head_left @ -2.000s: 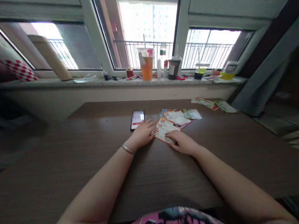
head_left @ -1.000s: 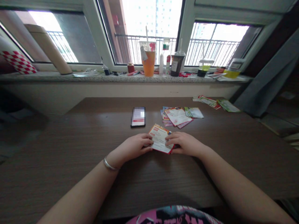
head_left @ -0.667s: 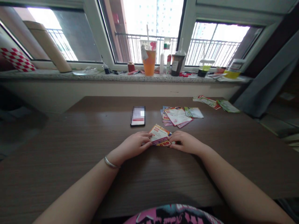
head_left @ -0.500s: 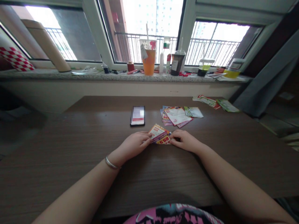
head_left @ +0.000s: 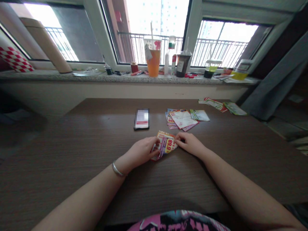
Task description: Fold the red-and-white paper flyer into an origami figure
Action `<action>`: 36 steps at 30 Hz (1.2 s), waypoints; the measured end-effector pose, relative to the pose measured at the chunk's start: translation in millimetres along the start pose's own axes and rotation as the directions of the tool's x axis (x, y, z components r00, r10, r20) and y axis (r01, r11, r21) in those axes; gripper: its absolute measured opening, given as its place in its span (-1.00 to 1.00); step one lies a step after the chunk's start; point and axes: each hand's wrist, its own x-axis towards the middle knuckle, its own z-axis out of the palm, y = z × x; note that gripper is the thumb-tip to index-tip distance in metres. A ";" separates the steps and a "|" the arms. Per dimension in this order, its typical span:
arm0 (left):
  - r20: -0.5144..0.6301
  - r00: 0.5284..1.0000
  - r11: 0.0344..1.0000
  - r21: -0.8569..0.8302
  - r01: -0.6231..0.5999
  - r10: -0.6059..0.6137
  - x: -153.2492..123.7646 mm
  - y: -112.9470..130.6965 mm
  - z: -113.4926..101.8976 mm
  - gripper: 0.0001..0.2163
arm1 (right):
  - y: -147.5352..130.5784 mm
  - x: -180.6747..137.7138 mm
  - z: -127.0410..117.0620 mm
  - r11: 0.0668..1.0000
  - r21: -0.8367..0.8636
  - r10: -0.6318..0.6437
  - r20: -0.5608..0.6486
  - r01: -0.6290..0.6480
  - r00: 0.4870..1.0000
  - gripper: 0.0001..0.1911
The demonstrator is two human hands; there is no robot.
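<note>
Two forearms (head_left: 92, 192) angle inward; left hand (head_left: 143, 150) (silver bangle (head_left: 117, 169) behind it) and right hand (head_left: 190, 143) pinch one printed leaflet (head_left: 169, 145).

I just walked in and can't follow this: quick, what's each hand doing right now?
Left hand: closed, holding the left end of a printed card.
Right hand: closed, fingertips pinching the same card's right edge.

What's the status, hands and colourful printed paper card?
Left hand touching left side of colourful printed paper card. Right hand seemingly pinching its right edge. Card between them. Black-framed rectangular phone beyond, apparently not in the way.
</note>
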 end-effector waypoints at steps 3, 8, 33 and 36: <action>0.008 0.998 0.998 0.020 -0.063 0.063 -0.6 3.6 0.2 -0.75 | -1.0 0.6 0.7 0.999 -0.048 0.018 -0.016 -0.019 1.000 -0.82; 0.029 0.986 0.981 0.094 -0.167 0.165 -1.2 7.0 0.7 -0.69 | -1.0 1.3 1.3 0.993 -0.093 0.070 -0.016 -0.071 0.997 -0.84; -0.009 0.981 0.978 0.082 -0.193 0.195 -2.0 7.5 5.5 -0.73 | -4.3 -3.2 -4.6 0.975 -0.133 -0.180 -0.027 0.175 0.983 -0.85; -0.037 0.983 0.980 0.099 -0.173 0.178 -1.6 6.0 7.0 -0.71 | -3.8 -2.7 -4.2 0.960 -0.140 -0.246 0.001 0.244 0.969 -0.82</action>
